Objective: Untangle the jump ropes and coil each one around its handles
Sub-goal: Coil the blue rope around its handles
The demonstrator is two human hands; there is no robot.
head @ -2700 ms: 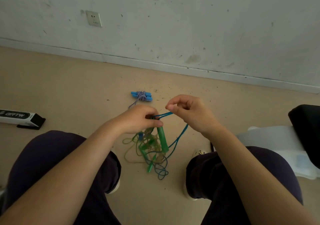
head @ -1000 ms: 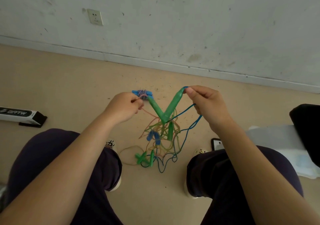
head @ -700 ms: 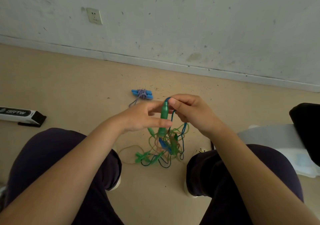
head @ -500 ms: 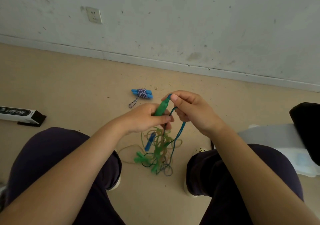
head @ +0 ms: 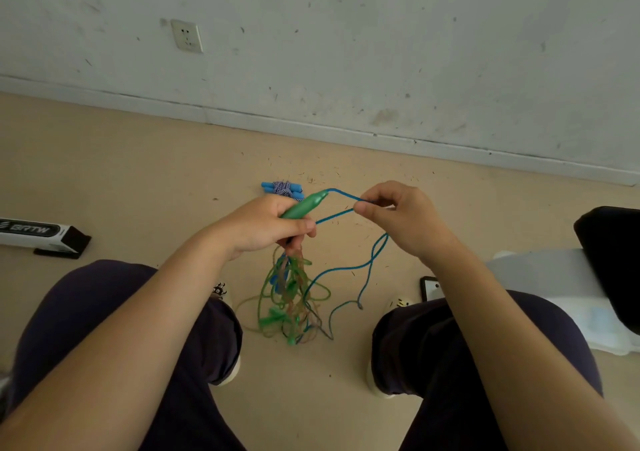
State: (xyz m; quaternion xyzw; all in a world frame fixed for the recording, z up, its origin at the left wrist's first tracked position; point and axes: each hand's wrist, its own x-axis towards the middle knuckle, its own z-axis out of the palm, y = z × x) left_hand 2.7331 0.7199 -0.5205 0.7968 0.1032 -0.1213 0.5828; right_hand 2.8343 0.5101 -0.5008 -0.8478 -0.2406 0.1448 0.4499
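My left hand (head: pixel 266 225) grips a green handle (head: pixel 304 205) that points up and to the right. A blue rope (head: pixel 341 196) leaves its tip. My right hand (head: pixel 401 218) pinches a fold of that blue rope a short way to the right. The rest of the blue rope (head: pixel 367 270) hangs down in loops to the floor. Below my left hand hangs a tangle of green, orange and blue ropes (head: pixel 289 298) with other green handles in it. A coiled rope with blue handles (head: pixel 283 189) lies on the floor beyond my hands.
I sit with both knees apart over a beige floor (head: pixel 138 180). A white and black box (head: pixel 38 234) lies at the left. A phone (head: pixel 429 287) lies by my right foot. White plastic sheets (head: pixel 554 277) and a black object (head: pixel 609 249) are at the right. A wall runs behind.
My hands came together after holding two green handles apart. The left hand took the handle, and the right hand has now drawn the blue rope out to the right.
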